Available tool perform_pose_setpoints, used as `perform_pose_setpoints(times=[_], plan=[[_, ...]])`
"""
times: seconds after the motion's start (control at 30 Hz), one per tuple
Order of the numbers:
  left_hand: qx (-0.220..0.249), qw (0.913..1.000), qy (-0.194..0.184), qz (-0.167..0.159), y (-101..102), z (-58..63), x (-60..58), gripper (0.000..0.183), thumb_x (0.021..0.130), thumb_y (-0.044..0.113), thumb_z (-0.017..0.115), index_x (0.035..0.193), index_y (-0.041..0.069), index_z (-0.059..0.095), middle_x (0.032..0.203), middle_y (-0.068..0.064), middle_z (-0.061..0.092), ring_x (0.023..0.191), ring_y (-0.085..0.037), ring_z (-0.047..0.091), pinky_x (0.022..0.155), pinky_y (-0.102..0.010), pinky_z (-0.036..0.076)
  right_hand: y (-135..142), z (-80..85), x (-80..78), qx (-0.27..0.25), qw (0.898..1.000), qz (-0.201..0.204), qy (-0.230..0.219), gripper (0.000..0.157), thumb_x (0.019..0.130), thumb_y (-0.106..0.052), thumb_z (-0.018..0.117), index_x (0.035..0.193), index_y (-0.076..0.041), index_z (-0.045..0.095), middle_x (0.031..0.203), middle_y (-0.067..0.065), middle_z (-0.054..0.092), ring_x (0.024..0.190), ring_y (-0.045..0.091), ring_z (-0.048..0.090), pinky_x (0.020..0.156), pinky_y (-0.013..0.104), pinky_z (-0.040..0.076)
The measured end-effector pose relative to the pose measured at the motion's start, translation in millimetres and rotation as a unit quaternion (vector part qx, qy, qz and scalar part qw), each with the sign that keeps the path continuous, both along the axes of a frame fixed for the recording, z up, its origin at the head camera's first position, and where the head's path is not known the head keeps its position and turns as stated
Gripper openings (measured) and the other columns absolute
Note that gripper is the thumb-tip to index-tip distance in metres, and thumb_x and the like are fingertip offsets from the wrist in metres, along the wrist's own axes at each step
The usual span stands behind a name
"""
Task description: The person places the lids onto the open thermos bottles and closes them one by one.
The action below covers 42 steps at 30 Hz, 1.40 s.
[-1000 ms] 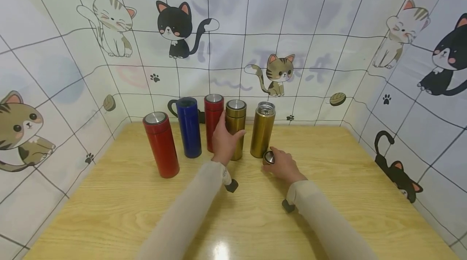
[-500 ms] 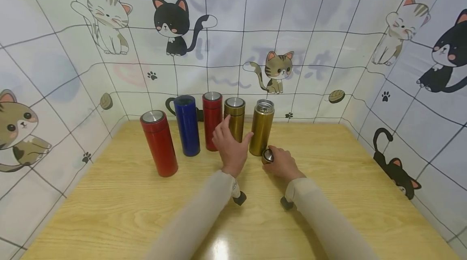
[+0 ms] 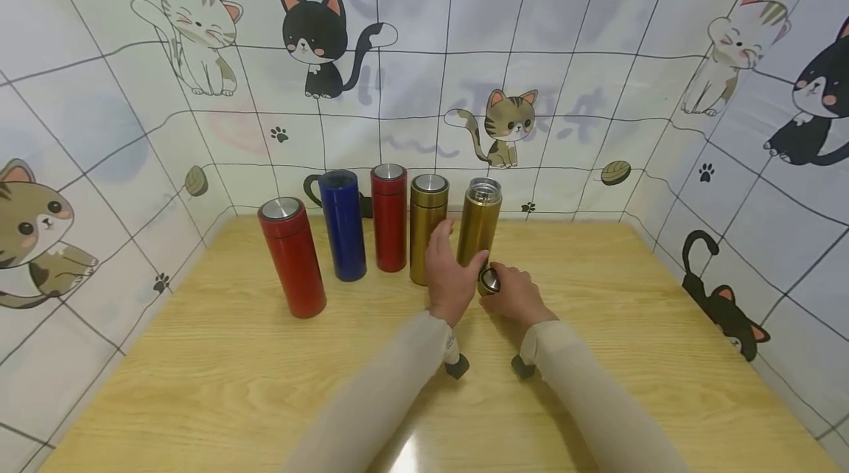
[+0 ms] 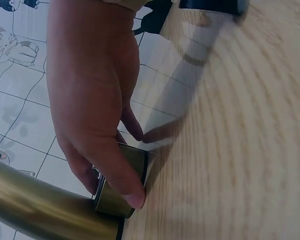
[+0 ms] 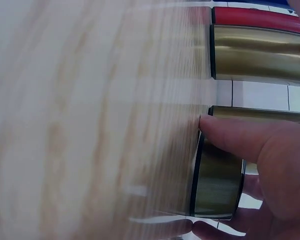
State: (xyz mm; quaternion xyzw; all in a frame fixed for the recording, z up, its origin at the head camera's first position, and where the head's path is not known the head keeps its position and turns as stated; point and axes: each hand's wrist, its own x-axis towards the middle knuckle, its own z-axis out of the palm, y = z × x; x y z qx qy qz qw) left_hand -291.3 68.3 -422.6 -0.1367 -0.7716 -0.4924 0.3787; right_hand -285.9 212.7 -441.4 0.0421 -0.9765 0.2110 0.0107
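My right hand [image 3: 516,296] grips a gold flask lid [image 3: 489,280] with a steel top, low at the tabletop. In the right wrist view the thumb and fingers lie around the lid [image 5: 217,185]. Just behind stands the gold thermos flask [image 3: 479,226], upright, its steel threaded mouth uncovered. My left hand [image 3: 451,278] is to the left of the lid, fingers extended and thumb spread, holding nothing. It overlaps a second gold thermos [image 3: 424,219], which has its lid on. The left wrist view catches the right hand [image 4: 92,90] on the lid [image 4: 109,201].
Left of the gold flasks stand a red thermos [image 3: 389,226], a blue mug [image 3: 343,230] with a black handle and, nearer, a larger red thermos [image 3: 292,267]. The wooden table [image 3: 199,384] meets a cat-printed wall covering [image 3: 411,75] behind the row.
My left hand has come away from the lidded gold and red thermoses, moving right and toward me, close to the right hand. The right hand stays on the lid in the same place.
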Motion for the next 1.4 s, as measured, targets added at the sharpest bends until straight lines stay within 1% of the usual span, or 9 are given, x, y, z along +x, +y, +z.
perform_pose_setpoints(times=[0.13, 0.2, 0.3, 0.53, 0.63, 0.8, 1.03, 1.2, 1.4], plan=[[0.013, 0.9956, -0.056, -0.074, 9, -0.2, -6.1, 0.087, 0.079, 0.026, 0.083, 0.150, 0.015, 0.032, 0.152, 0.000, 0.036, 0.135, -0.015, 0.038, 0.110, -0.037, 0.034, 4, -0.7, 0.0, 0.001, 1.000, 0.004, 0.000, 0.075, 0.080, -0.027, 0.077, 0.142, -0.001, 0.044, 0.124, 0.025, 0.057, 0.111, 0.049, 0.049, 0.088, 0.063, 0.042], [0.006, 0.9923, -0.077, -0.097, 13, 1.0, -10.6, 0.091, 0.081, 0.031, 0.080, 0.153, 0.017, 0.026, 0.157, 0.003, 0.027, 0.140, -0.014, 0.030, 0.111, -0.039, 0.031, 5, -0.3, -0.5, -0.001, 1.000, 0.006, 0.005, 0.072, 0.079, -0.026, 0.076, 0.140, -0.002, 0.046, 0.121, 0.024, 0.058, 0.109, 0.049, 0.051, 0.086, 0.064, 0.043], [0.006, 0.9876, -0.101, -0.120, 18, 4.3, -16.9, 0.098, 0.082, 0.033, 0.079, 0.156, 0.019, 0.016, 0.161, 0.004, 0.017, 0.144, -0.014, 0.023, 0.113, -0.040, 0.027, 6, 0.5, -1.6, -0.005, 1.000, 0.013, 0.015, 0.068, 0.079, -0.025, 0.075, 0.138, -0.002, 0.049, 0.117, 0.023, 0.061, 0.105, 0.048, 0.054, 0.084, 0.063, 0.045], [0.017, 0.9687, -0.193, -0.155, 21, 9.9, -32.3, 0.108, 0.083, 0.032, 0.078, 0.157, 0.025, 0.000, 0.161, 0.001, 0.014, 0.143, -0.019, 0.025, 0.114, -0.039, 0.026, 6, -0.5, -2.9, 0.002, 0.999, 0.018, 0.027, 0.063, 0.082, -0.024, 0.072, 0.137, -0.003, 0.050, 0.113, 0.022, 0.062, 0.100, 0.043, 0.059, 0.081, 0.059, 0.048], [0.026, 0.9668, -0.209, -0.145, 22, 9.9, -40.2, 0.107, 0.084, 0.031, 0.077, 0.157, 0.023, 0.000, 0.160, -0.003, 0.019, 0.142, -0.021, 0.028, 0.113, -0.039, 0.028, 5, 0.9, -1.4, 0.005, 1.000, 0.016, 0.023, 0.064, 0.083, -0.025, 0.072, 0.138, -0.002, 0.049, 0.118, 0.023, 0.061, 0.105, 0.045, 0.057, 0.085, 0.060, 0.047], [0.015, 0.9693, -0.218, -0.113, 22, 8.7, -47.1, 0.099, 0.086, 0.023, 0.076, 0.157, 0.019, 0.006, 0.156, -0.006, 0.029, 0.138, -0.021, 0.035, 0.112, -0.037, 0.031, 3, 4.8, 2.8, 0.008, 1.000, 0.013, 0.000, 0.069, 0.084, -0.024, 0.074, 0.141, 0.002, 0.045, 0.125, 0.025, 0.058, 0.112, 0.046, 0.053, 0.091, 0.058, 0.045], [0.001, 0.9722, -0.214, -0.095, 21, 10.7, -44.4, 0.095, 0.084, 0.022, 0.078, 0.156, 0.013, 0.016, 0.151, -0.008, 0.039, 0.132, -0.025, 0.044, 0.109, -0.041, 0.035, 9, 6.2, 1.7, -0.032, 0.999, -0.003, 0.004, 0.072, 0.082, -0.023, 0.073, 0.139, 0.008, 0.044, 0.126, 0.028, 0.057, 0.113, 0.044, 0.055, 0.096, 0.053, 0.044], [-0.016, 0.9734, -0.214, -0.082, 20, 9.7, -40.6, 0.092, 0.083, 0.026, 0.079, 0.154, 0.015, 0.022, 0.147, -0.009, 0.044, 0.128, -0.025, 0.049, 0.105, -0.042, 0.039, 13, 5.5, 1.1, -0.049, 0.998, -0.021, 0.014, 0.071, 0.082, -0.024, 0.072, 0.137, 0.010, 0.044, 0.123, 0.029, 0.058, 0.111, 0.045, 0.056, 0.095, 0.053, 0.045], [-0.024, 0.9763, -0.203, -0.070, 18, 7.2, -35.3, 0.088, 0.083, 0.030, 0.079, 0.152, 0.015, 0.025, 0.141, -0.010, 0.049, 0.123, -0.026, 0.052, 0.102, -0.043, 0.042, 14, 1.4, 0.3, -0.071, 0.995, -0.038, 0.059, 0.067, 0.079, -0.025, 0.071, 0.134, 0.007, 0.050, 0.118, 0.028, 0.061, 0.107, 0.045, 0.057, 0.092, 0.053, 0.046]])
